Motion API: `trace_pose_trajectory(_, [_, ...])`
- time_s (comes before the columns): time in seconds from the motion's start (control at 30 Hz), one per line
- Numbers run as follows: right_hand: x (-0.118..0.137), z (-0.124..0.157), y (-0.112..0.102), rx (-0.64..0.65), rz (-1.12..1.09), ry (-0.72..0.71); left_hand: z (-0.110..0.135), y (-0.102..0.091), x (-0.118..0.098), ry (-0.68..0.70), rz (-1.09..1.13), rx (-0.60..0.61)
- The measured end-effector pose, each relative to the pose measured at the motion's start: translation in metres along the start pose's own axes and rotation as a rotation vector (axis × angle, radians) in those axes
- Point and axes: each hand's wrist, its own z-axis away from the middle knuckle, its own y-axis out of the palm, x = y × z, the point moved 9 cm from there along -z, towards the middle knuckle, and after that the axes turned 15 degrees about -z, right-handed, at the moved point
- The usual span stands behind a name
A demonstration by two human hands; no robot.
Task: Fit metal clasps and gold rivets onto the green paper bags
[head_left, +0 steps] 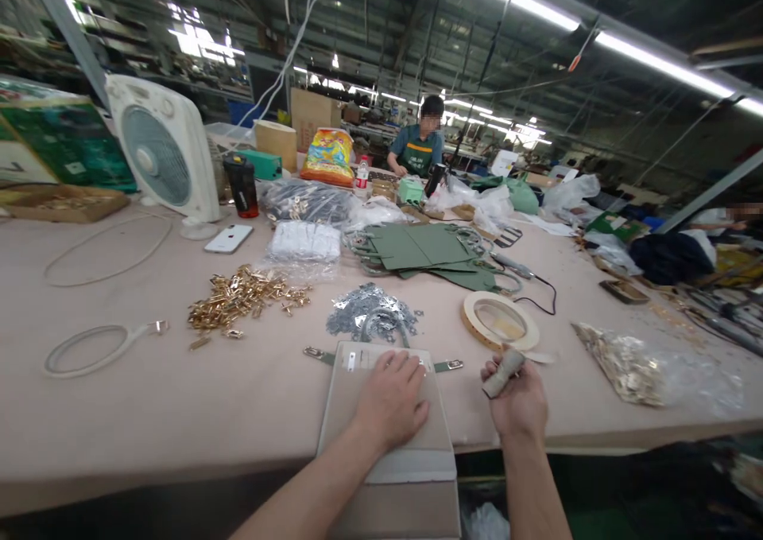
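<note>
My left hand lies flat, fingers spread, on a grey rectangular panel at the table's front edge. A green strap with metal clasps sticks out on both sides under the panel's far end. My right hand is closed around a small grey cloth-wrapped tool, just right of the panel. Beyond the panel sit a heap of silver metal pieces and a roll of tape.
A pile of gold clasps, a phone, a white fan, green cut pieces and a plastic bag of hardware lie on the beige table. A person in green works at the far end.
</note>
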Motion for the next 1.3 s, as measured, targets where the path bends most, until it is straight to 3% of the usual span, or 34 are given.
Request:
trace_pose_trajectory(0.13, [-0.009,0.011,0.068,0.088,-0.296,0.054,-0.006,-0.004,0.003,0.008,0.024,-0.001])
trace_pose_trajectory(0.3, [-0.03,0.021,0.106,0.108,-0.371,0.035,-0.007,-0.005,0.009,-0.016,0.056,-0.02])
trace_pose_trajectory(0.6, [-0.035,0.039,0.102,0.088,-0.282,-0.237,-0.01,-0.001,0.015,-0.06,0.083,-0.03])
trace_pose_trajectory(1.03, [-0.037,0.054,0.11,0.108,-0.189,-0.355,-0.013,0.004,0.017,-0.085,0.074,0.01])
trace_pose_trajectory(1.3, [-0.039,0.049,0.118,0.156,-0.143,-0.374,-0.011,0.005,0.018,-0.084,0.078,0.007])
